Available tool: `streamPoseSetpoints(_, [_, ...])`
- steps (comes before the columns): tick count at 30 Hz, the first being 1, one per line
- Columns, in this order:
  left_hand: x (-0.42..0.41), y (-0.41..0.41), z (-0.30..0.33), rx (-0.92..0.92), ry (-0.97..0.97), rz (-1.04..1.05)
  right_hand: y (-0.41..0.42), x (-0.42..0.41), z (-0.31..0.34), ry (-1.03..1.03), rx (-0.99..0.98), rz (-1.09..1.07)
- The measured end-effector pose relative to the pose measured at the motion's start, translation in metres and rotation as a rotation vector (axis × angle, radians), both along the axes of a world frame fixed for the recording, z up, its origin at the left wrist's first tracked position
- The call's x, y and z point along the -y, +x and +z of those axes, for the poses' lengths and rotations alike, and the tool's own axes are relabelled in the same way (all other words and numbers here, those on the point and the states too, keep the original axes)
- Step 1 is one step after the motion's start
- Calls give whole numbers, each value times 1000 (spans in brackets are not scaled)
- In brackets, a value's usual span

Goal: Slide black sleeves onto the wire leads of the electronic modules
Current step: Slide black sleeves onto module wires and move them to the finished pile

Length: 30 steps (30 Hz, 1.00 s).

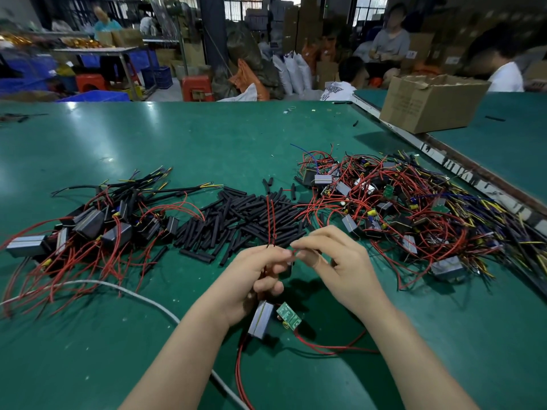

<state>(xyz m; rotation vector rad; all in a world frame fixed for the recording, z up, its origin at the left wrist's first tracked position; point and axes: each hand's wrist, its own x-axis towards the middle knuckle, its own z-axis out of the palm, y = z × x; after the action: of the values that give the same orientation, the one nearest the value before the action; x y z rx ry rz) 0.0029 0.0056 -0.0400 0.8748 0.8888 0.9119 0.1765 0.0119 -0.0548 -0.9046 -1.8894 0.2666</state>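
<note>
My left hand (254, 276) grips a bundle of red wire leads (270, 220) that stick up past its fingertips. Below that hand hangs the module (260, 319), a grey block with a small green circuit board (288, 315) beside it. My right hand (334, 261) pinches the wire ends at my left fingertips. Whether a sleeve is between its fingers I cannot tell. A heap of loose black sleeves (236, 220) lies just beyond both hands.
Modules with sleeved leads (97, 226) pile up at the left. A tangle of bare-wired modules (414, 211) lies at the right. A white cable (118, 288) crosses the green table (177, 143). A cardboard box (429, 105) stands at the far right. People sit beyond.
</note>
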Motion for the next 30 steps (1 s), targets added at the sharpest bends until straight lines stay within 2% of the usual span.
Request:
streamPoseSetpoints(6, [-2,-5,4,212,-283,-143,-1,-1,-3,140,122,-68])
streamPoseSetpoints(9, [-3,-8,5,241,-305,-133,-3,1,-1,156,158,-86])
streamPoseSetpoints(11, [-3,-9,5,179,-223,-101,-6,5,1,77,145,-92])
streamPoseSetpoints(13, [-3,-9,4,59,-87,-51,-13,10,3,-146,72,-98])
streamPoseSetpoints(17, [-1,-7,1,-194,236,25,-20,12,17,-939,-336,72])
streamPoseSetpoints(20, [2,-2,0,-296,355,24,-14,12,24,-1271,-591,158])
streamPoseSetpoints(23, [0,-1,-1,-228,272,77,-10,11,24,-1212,-509,190])
streamPoseSetpoints(30, [-1,1,0,-60,66,74,-9,8,15,-627,-277,-54])
